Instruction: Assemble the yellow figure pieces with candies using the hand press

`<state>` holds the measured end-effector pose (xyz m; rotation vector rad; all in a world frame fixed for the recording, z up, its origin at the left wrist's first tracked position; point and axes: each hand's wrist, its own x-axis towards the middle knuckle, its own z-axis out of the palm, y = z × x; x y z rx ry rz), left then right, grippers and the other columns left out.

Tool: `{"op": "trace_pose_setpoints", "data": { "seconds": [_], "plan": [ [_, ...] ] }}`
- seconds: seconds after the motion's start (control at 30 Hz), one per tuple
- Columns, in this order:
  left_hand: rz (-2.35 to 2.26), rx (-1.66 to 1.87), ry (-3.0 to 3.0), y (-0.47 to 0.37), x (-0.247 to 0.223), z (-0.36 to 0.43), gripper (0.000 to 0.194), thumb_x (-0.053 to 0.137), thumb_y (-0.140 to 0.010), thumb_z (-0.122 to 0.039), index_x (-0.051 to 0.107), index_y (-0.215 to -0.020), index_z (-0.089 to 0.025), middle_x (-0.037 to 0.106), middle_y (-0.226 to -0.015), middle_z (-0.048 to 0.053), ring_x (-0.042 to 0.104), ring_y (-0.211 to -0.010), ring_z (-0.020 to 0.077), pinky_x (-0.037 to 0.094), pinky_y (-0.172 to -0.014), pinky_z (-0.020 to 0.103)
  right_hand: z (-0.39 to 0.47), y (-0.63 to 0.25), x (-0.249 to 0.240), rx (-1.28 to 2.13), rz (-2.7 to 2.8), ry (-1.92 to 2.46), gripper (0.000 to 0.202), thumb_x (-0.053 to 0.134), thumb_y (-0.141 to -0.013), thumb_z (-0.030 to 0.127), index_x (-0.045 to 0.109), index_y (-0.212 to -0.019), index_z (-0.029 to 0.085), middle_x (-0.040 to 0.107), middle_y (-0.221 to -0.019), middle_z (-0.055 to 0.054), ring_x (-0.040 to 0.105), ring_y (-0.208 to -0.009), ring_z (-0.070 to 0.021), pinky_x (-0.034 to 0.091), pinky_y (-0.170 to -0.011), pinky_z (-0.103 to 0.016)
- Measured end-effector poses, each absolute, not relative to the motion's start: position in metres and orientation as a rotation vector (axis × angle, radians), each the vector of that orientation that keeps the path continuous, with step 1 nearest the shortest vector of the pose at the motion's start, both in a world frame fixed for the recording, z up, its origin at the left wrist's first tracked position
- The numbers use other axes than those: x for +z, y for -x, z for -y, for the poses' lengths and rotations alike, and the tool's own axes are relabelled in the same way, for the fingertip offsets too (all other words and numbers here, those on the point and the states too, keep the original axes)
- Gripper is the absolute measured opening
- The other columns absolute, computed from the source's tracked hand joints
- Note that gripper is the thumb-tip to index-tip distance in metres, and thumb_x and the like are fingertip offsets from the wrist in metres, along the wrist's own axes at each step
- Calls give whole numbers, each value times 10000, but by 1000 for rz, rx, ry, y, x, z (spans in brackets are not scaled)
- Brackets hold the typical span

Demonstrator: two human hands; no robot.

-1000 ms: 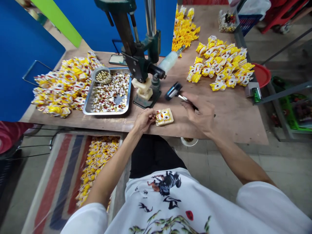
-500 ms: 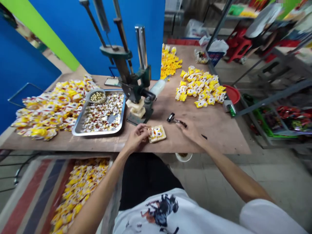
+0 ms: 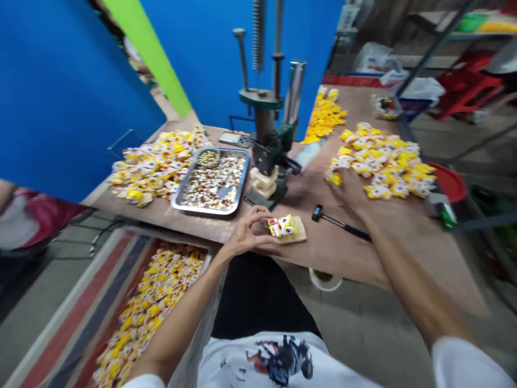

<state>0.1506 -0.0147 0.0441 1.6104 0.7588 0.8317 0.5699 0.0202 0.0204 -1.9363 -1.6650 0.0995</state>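
Observation:
My left hand has its thumb and fingers closed on the left edge of a yellow-and-white toy head with black eyes and a red mouth. That toy head lies on a pale flat block at the table's front edge. My right hand is at the near left end of a pile of similar toy heads, its fingertips bent onto one yellow-and-white toy head. Below my right hand, a small hammer lies on the table, its handle end partly behind my forearm.
A green hand press stands behind the block. Left of it are a metal tray of small parts, with a bowl of gold beads, and a heap of toy heads. A striped-cloth bin of toy heads stands below, and a phone lies behind.
My right hand has let go of the hammer and moved forward to the pile on the right. My left hand stays at the toy head on the block. The camera view has turned left.

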Motion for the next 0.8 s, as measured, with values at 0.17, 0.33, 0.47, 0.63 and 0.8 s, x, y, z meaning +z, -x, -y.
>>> {"op": "trace_pose_setpoints", "data": {
  "seconds": [0.17, 0.33, 0.47, 0.63, 0.8],
  "plan": [
    [-1203, 1384, -1394, -49, 78, -50, 571, 1054, -650, -328, 792, -1154, -279, 744, -1173, 61, 698, -1086, 243, 552, -1014, 376, 12, -565, 11, 214, 1446, 1810, 512, 669, -924, 673, 719, -1293, 321, 752, -1353, -215, 747, -1214, -412, 604, -1060, -618],
    [-1627, 1625, -1495, 26, 118, -162, 515, 1056, -662, -252, 689, -1010, -158, 670, -1044, -6, 575, -1045, 155, 443, -978, 258, 30, -554, 17, 675, 1118, 1829, 359, 820, -783, 737, 776, -969, 433, 820, -1094, -160, 801, -1076, -443, 661, -947, -641],
    [-1773, 1547, -1692, 24, 135, -223, 435, 1005, -777, -154, 614, -967, -143, 606, -1038, -10, 448, -1131, 152, 305, -1139, 293, 29, -537, 17, 903, 943, 1776, 348, 850, -741, 721, 808, -893, 410, 826, -1047, -135, 815, -1035, -437, 716, -862, -600],
    [-1994, 1350, -1513, 26, 154, -262, 488, 1042, -756, -288, 576, -843, -171, 653, -1036, 59, 430, -1331, 284, 202, -1259, 485, 35, -525, 22, 1068, 859, 1710, 323, 853, -776, 702, 797, -845, 391, 807, -1021, -153, 802, -869, -393, 702, -718, -538],
    [-1641, 1429, -1401, 3, 160, -245, 525, 965, -754, -544, 719, -1094, -228, 745, -1207, 118, 515, -1449, 436, 452, -1108, 590, 45, -493, 47, 1186, 699, 1540, 360, 904, -800, 648, 791, -887, 317, 810, -1133, -155, 788, -989, -358, 687, -729, -453]
  ]
}}
